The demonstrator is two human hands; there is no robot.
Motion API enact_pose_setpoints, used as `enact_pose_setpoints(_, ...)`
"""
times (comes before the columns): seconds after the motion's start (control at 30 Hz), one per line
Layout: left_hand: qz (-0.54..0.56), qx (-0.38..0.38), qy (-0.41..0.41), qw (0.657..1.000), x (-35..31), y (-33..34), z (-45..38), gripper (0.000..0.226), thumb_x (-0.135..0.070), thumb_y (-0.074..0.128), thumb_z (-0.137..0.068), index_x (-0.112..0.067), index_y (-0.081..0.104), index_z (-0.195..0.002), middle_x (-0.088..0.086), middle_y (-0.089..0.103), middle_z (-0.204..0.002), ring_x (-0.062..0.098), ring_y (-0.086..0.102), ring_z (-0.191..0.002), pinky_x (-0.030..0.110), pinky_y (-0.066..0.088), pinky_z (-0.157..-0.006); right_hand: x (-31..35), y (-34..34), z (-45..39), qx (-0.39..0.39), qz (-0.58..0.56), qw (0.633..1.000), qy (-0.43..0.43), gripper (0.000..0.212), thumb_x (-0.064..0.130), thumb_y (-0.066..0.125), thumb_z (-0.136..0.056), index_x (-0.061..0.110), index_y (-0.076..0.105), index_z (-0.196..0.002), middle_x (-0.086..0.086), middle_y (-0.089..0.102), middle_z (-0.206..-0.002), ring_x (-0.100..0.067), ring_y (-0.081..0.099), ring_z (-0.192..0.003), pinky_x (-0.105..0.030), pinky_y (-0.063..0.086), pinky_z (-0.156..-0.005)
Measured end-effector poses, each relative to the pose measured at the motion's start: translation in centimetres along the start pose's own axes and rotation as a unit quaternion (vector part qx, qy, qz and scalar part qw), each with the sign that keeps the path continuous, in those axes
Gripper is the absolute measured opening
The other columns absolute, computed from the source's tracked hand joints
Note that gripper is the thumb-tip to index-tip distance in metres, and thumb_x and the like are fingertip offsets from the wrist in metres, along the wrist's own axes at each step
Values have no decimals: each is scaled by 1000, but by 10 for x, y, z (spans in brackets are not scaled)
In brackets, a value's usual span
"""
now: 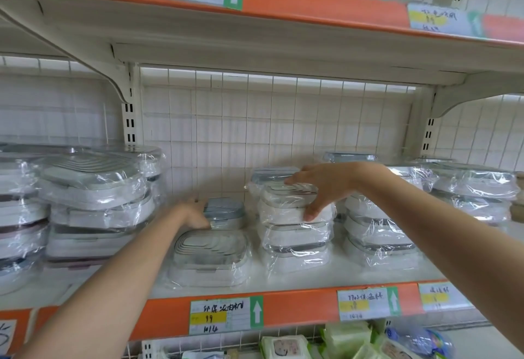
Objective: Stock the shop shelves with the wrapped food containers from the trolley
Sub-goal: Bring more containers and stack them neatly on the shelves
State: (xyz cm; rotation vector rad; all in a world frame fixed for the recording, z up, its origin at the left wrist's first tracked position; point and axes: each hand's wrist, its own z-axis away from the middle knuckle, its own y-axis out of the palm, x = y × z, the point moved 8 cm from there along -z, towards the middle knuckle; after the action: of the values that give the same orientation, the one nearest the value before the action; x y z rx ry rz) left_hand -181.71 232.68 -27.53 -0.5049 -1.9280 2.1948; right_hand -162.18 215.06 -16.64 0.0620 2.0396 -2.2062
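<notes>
Clear-wrapped white food containers stand in stacks on the middle shelf [283, 282]. My right hand [320, 185] grips the top container [283, 197] of the centre stack, fingers spread over its lid and thumb down its front. My left hand [192, 212] holds the side of a smaller grey-lidded container [226, 211] that sits behind a single low container [209, 256]. The trolley is out of view.
Tall stacks of larger wrapped containers [93, 202] fill the left of the shelf, and more stacks [465, 188] stand at the right. An upper shelf [283, 10] with an orange edge hangs close overhead. Green-packed goods [340, 341] lie on the shelf below.
</notes>
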Motion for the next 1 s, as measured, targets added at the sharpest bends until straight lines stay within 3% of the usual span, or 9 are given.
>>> enact_pose_setpoints(0.1, 51, -72, 11, 996, -2, -7, 0, 82, -49, 72, -75, -14, 36, -140, 9, 38, -142, 27, 40, -127, 36, 38, -103, 4, -1, 2, 2, 14, 1000, 3, 93, 44, 77, -73, 33, 23, -148, 4, 29, -151, -23, 32, -136, -40, 28, -112)
enact_pose_setpoints(0.17, 107, -123, 4, 987, 1, -14, 5, 69, -47, 77, -70, -14, 47, -123, 8, 48, -127, 24, 48, -111, 32, 43, -90, 5, -1, 3, 4, 23, 1000, 7, 92, 43, 77, -73, 31, 24, -148, 2, 32, -151, -24, 35, -135, -40, 30, -110)
enact_pose_setpoints(0.3, 214, -197, -31, 956, 6, -25, 18, 66, -33, 77, -75, -6, 41, -122, 16, 35, -128, 30, 48, -109, 36, 44, -89, 7, -2, 5, 11, 54, 998, 19, 91, 43, 77, -73, 28, 25, -147, -1, 39, -147, -27, 41, -130, -41, 35, -106)
enact_pose_setpoints(0.47, 314, -282, -67, 904, -4, -54, 28, 63, -32, 72, -77, -4, 39, -122, 20, 30, -130, 38, 47, -111, 38, 45, -86, 12, -1, 4, 16, 106, 994, 23, 92, 41, 76, -75, 22, 23, -148, -5, 43, -144, -27, 42, -128, -42, 36, -106)
enact_pose_setpoints(0.57, 388, -330, -37, 860, -21, -76, 37, 58, -30, 71, -79, -7, 38, -120, 18, 28, -131, 38, 46, -114, 38, 44, -87, 11, -1, 4, 12, 102, 994, 24, 93, 43, 76, -74, 23, 23, -148, -4, 43, -143, -27, 42, -128, -44, 36, -106)
enact_pose_setpoints(0.63, 421, -362, 23, 831, -38, -93, 43, 55, -28, 72, -79, -9, 38, -118, 14, 31, -127, 28, 48, -106, 31, 42, -85, 10, -1, 5, 10, 99, 995, 24, 93, 43, 76, -74, 24, 23, -148, -4, 43, -144, -27, 42, -129, -44, 36, -106)
enact_pose_setpoints(0.73, 421, -349, 99, 831, -71, -104, 43, 59, -24, 74, -79, -7, 39, -123, 10, 39, -127, 16, 44, -102, 20, 33, -81, 11, 0, 5, 7, 101, 995, 17, 91, 43, 74, -76, 22, 23, -148, -5, 42, -144, -27, 41, -129, -44, 35, -106)
enact_pose_setpoints(0.9, 393, -255, 139, 873, -107, -90, 27, 62, -32, 76, -78, -11, 38, -123, 5, 48, -122, 21, 48, -117, 23, 36, -82, 12, 4, 5, 5, 125, 992, 17, 89, 45, 73, -76, 21, 26, -147, -3, 34, -145, -29, 41, -129, -49, 39, -102)
enact_pose_setpoints(1.0, 395, -183, 189, 880, -113, -88, 25, 82, -42, 73, -77, -16, 31, -143, 3, 33, -148, 18, 36, -133, 27, 32, -101, 10, 4, 5, 2, 140, 990, 19, 88, 46, 72, -77, 22, 25, -148, -1, 30, -147, -30, 40, -129, -53, 40, -101)
